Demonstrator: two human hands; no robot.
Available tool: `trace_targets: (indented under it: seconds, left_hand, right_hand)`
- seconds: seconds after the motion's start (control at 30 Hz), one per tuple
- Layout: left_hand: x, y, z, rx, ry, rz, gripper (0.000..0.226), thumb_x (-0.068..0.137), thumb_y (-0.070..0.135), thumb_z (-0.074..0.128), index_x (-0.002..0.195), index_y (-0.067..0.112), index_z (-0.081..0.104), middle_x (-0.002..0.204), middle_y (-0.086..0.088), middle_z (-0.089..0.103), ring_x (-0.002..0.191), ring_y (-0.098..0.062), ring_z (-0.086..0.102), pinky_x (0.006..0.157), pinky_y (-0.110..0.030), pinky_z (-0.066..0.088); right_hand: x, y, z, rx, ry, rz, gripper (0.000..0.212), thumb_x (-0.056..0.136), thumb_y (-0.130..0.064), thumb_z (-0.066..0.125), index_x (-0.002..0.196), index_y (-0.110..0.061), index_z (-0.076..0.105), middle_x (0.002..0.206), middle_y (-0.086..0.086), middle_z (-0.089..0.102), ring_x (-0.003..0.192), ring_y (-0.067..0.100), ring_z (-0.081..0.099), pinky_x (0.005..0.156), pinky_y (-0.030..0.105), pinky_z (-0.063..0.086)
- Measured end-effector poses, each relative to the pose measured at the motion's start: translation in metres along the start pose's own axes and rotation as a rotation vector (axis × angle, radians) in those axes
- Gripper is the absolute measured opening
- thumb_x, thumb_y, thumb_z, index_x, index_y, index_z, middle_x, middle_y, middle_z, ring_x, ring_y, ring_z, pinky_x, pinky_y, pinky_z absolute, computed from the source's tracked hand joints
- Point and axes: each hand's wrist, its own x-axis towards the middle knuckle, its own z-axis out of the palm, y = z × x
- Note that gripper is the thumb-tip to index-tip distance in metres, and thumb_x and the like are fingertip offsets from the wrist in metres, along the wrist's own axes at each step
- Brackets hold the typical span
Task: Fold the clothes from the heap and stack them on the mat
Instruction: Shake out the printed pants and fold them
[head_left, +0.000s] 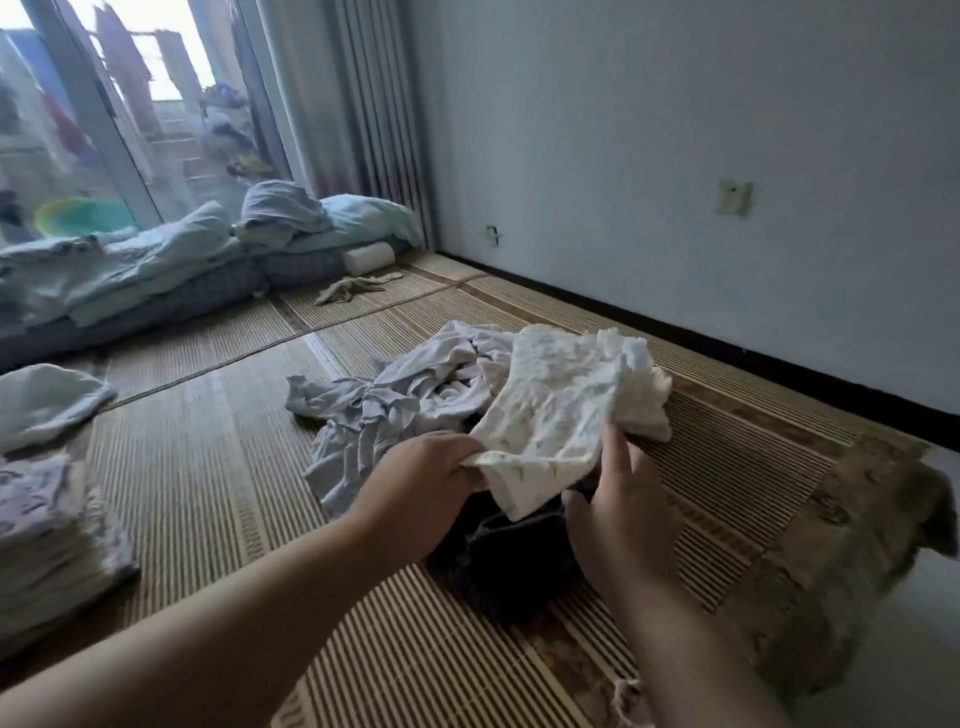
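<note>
Nothing here can be read: no words, labels, brand marks or numbers show on anything in view. The pale cloth (556, 410) held up carries only a small scattered print, too blurred to tell as letters, and the wall plate (733, 197) bears no legible marking.

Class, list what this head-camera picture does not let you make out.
- Dark garment: shape hidden under both hands and the white patterned garment.
- Folded stack: cut off by the left edge.
- Items beyond the glass door: blurred.
- Right hand: fingertips hidden behind cloth.
</note>
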Motion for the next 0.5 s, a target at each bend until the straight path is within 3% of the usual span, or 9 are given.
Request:
trace_targets:
  seconds: [0.1, 0.23, 0.3, 0.4, 0.5]
  left_hand:
    - [-0.06, -0.007, -0.041, -0.042, 0.007, -0.046, 0.022, 0.082, 0.008, 0.066, 0.087, 0.028, 0.074, 0.077, 0.019, 0.066, 0.077, 0.003, 0.059, 0.066, -0.015, 0.045]
    - [-0.148, -0.024, -0.088, -0.042, -0.033, -0.163, 0.047, 0.079, -0.002, 0.067, 0.069, 0.044, 0.068, 0.076, 0.023, 0.068, 0.074, 0.004, 0.062, 0.067, -0.017, 0.046]
    - [-0.19, -0.036, -0.11, 0.016, -0.064, -0.202, 0.05, 0.077, -0.004, 0.068, 0.069, 0.045, 0.069, 0.077, 0.025, 0.068, 0.074, 0.006, 0.062, 0.067, -0.016, 0.046]
    - [-0.244, -0.059, -0.133, 0.129, -0.12, -0.277, 0.042, 0.075, -0.002, 0.069, 0.075, 0.04, 0.071, 0.08, 0.03, 0.065, 0.076, 0.008, 0.062, 0.067, -0.011, 0.045]
    - [-0.286, -0.089, -0.143, 0.229, -0.142, -0.388, 0.03, 0.078, 0.006, 0.07, 0.085, 0.035, 0.073, 0.076, 0.024, 0.067, 0.073, 0.007, 0.062, 0.069, -0.019, 0.05]
  right_hand:
    - [-0.01, -0.009, -0.005, -0.087, -0.043, -0.043, 0.094, 0.084, -0.053, 0.061, 0.153, -0.028, 0.002, 0.15, 0.014, 0.024, 0.13, 0.028, 0.038, 0.097, 0.05, 0.043]
    - [-0.031, -0.027, -0.002, -0.15, -0.125, -0.177, 0.076, 0.086, -0.03, 0.065, 0.149, -0.037, 0.024, 0.152, 0.013, 0.024, 0.135, 0.029, 0.032, 0.101, 0.046, 0.042]
    - [-0.044, -0.038, 0.004, -0.203, -0.225, -0.227, 0.073, 0.088, -0.022, 0.058, 0.149, -0.04, 0.022, 0.154, 0.013, 0.019, 0.137, 0.03, 0.028, 0.102, 0.047, 0.04]
    - [-0.059, -0.054, 0.014, -0.26, -0.411, -0.23, 0.078, 0.086, -0.017, 0.048, 0.149, -0.043, 0.011, 0.158, 0.008, 0.009, 0.142, 0.031, 0.018, 0.111, 0.05, 0.028]
    - [-0.071, -0.065, 0.028, -0.354, -0.566, -0.255, 0.078, 0.085, -0.023, 0.055, 0.148, -0.046, 0.015, 0.16, 0.002, 0.002, 0.144, 0.03, 0.009, 0.113, 0.056, 0.017]
